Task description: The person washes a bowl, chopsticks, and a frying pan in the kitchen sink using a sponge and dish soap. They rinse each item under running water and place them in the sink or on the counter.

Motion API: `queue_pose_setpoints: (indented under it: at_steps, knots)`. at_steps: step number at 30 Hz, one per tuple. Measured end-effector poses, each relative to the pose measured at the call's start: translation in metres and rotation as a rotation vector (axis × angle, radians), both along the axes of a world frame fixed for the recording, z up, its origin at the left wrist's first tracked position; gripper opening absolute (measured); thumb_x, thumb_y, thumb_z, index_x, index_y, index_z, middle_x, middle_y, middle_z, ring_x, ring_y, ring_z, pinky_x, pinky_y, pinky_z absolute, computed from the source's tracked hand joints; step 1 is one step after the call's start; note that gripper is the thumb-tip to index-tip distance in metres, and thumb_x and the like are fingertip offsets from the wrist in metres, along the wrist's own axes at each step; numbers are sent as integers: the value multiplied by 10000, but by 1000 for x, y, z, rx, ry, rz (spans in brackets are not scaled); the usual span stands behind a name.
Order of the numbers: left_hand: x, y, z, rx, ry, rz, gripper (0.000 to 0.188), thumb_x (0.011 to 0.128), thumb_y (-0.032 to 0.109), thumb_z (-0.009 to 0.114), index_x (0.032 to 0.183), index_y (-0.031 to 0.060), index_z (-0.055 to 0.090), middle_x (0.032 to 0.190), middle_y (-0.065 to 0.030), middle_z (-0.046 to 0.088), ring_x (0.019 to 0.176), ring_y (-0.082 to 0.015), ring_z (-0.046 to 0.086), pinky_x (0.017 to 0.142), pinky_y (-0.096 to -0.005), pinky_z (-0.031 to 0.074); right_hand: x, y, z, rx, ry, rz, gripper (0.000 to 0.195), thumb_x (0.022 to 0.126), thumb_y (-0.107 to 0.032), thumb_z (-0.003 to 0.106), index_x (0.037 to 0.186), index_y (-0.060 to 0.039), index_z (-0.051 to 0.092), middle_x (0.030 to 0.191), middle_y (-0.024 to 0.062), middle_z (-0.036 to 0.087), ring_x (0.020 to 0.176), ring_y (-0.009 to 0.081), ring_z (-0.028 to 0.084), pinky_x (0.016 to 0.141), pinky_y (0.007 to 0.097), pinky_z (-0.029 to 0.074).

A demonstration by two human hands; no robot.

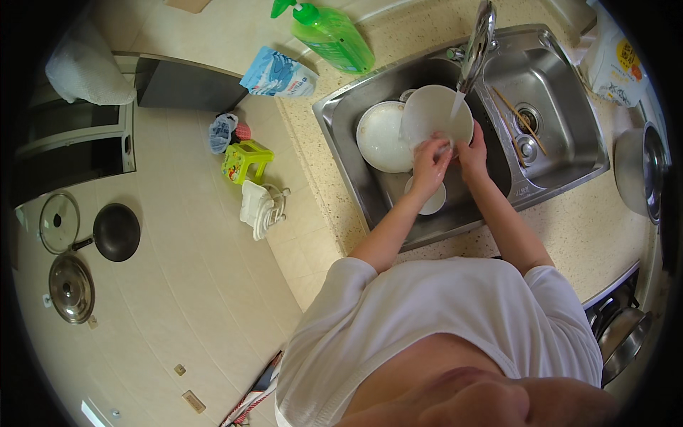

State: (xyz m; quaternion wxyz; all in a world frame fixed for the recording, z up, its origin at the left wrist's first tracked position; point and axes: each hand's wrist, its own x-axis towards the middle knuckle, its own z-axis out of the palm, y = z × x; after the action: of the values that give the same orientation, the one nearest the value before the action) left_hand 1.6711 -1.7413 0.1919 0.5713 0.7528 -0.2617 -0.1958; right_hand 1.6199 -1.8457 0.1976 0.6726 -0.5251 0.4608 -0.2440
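A large white bowl (427,112) is tilted under the running faucet (476,48), and water falls into it. My right hand (473,152) grips its right rim. At its near side is my left hand (431,165), with bent fingers reaching against the inside; whether they pinch the rim or hold something small cannot be made out. Below the hands, in the left basin of the steel sink (341,133), lie a white plate (380,139), partly covered by the bowl, and a small white bowl (433,198), partly behind my left wrist.
Two wooden chopsticks (516,115) lie in the right basin by the drain. A green pump bottle (336,40) and a blue-white pouch (280,73) stand behind the sink's left side. To the right are a printed plastic bag (616,69) and a metal pot (632,168).
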Motion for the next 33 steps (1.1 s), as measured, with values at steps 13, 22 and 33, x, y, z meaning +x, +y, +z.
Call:
queue_pose_setpoints:
  at_steps: [13,22,33]
  knots:
    - [43,9,-13,13,1069,411,397,741,20,611,1124,62,514,1033,-94,579,959,-218,564,800,-373,477,-11,9,47,-706,-47,353,549,805,-29,535,1309,-44,319,1124,201,541,1028,341,543,865,348,433]
    - [79,-1,32,82,-632,-110,372,635,5,643,1005,36,616,888,-135,652,810,-224,638,747,-296,489,17,-5,95,-889,770,938,515,716,20,524,1212,-25,393,934,214,552,881,399,573,803,465,441]
    - [37,7,-41,-296,659,465,367,747,-52,621,1096,18,532,1001,-79,596,885,-233,593,764,-345,495,-4,-5,5,-390,-22,394,441,796,-61,509,1231,-50,440,1045,168,596,1020,314,562,849,358,440]
